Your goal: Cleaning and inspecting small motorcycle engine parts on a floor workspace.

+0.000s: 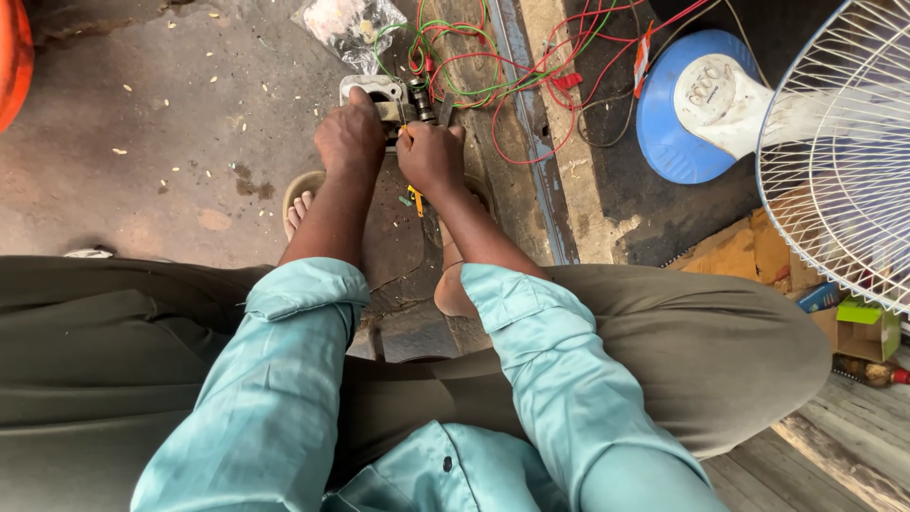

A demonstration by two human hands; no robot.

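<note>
1. Nearest the camera: rolled teal sleeves [284,379] over olive trousers [720,360], forearms stretched forward to the concrete floor [142,161]
2. Below the forearms: sandalled foot [301,204] on the floor, just behind the left hand
3. Left hand [349,137]: palm down on the pale metal engine part [377,95], fingers curled closed over its near edge, pressing it to the floor
4. Right hand [431,156]: just beside the left, fingers closed around a small dark fitting [420,100] at the right end of the part; a thin dark tool shaft [444,112] apparently in the same grip, exact hold hidden by the knuckles
5. Engine part position: on the floor, just ahead of both hands
6. Beyond the part: tangle of red and green wires [493,66], clear plastic bag [346,24] at left
7. Far right: standing fan with blue base [664,142] and white wire guard [844,161]; cardboard boxes [858,327] below the guard
</note>
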